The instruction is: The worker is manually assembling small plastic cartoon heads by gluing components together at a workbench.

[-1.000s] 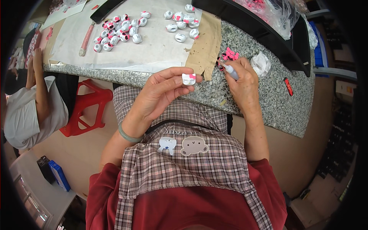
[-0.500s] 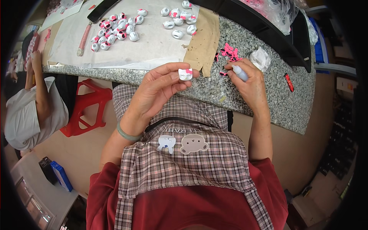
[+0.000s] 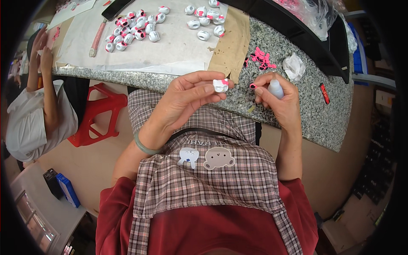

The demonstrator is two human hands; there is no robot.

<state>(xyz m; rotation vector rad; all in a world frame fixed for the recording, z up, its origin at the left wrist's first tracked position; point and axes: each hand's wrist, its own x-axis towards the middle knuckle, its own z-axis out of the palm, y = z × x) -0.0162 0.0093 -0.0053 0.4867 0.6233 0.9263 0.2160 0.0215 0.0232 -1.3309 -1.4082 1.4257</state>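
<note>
Now, bead group [image 3: 140, 35]: is lying well left of the brown paper [image 3: 231, 42].
Left hand [image 3: 189, 91]: is gripping one white bead [image 3: 220, 86] between thumb and fingers, at the paper's near end.
Pink pieces [image 3: 262, 58]: are lying right of the paper.
Right hand [image 3: 280, 95]: is pinching one pink-black piece [image 3: 253, 86] right of the paper's near end, apart from the bead, while holding a bottle [image 3: 276, 88]; the step in hand is seemingly the handling of this lone piece, and the next move is probably calling for a steady bead and a fine pinch.
</note>
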